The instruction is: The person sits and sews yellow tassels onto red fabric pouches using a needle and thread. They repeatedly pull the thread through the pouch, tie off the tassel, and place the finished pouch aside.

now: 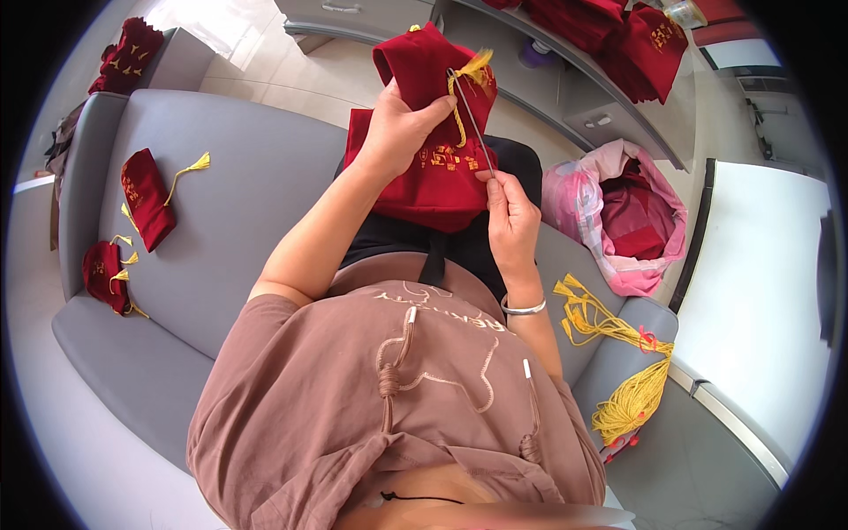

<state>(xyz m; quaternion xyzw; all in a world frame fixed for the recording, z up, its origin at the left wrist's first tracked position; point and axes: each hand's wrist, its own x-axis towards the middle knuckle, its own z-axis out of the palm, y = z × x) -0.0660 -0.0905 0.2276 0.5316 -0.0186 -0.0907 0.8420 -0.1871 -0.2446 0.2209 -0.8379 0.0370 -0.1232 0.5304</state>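
Note:
In the head view my left hand pinches a dark red velvet pouch above my lap. A yellow tassel lies against its right side, and a twisted yellow cord hangs down past my thumb. Between the fingertips of my right hand is the lower end of a long, thin metal rod. The rod slants up to the pouch beside the cord; whether its upper tip passes through the fabric, I cannot tell. Beneath, more red velvet with gold writing rests on my lap.
Red pouches with yellow tassels lie on the grey sofa to my left. A bundle of yellow tassels drapes over the right armrest. Beside it stands a pink plastic bag holding red fabric. More red pouches sit on the desk ahead.

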